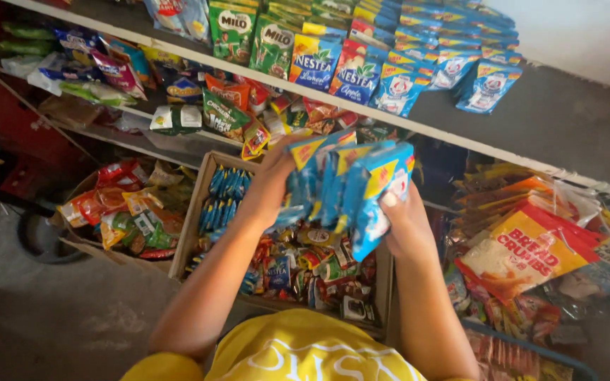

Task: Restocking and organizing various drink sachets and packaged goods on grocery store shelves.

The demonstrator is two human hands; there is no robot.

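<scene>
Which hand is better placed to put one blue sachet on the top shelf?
Probably the right hand: its fingers touch the outermost blue sachet, on the side of the top shelf's blue rows. The left hand supports the bundle.

- You're standing in a small grocery shop, the kind that sells single sachets and snack packets.
- The top shelf (545, 120) in front of you carries rows of blue sachets (453, 49) and green drink-mix packs (252, 35), many of each kind laid overlapping.
- A lower shelf (142, 144) is crowded with mixed snack packets.
- Below, a cardboard box (192, 212) holds more small sachets, sorted in bunches.
- To your right hang orange breadcrumb bags (524, 250) in clear wrapping.
</scene>
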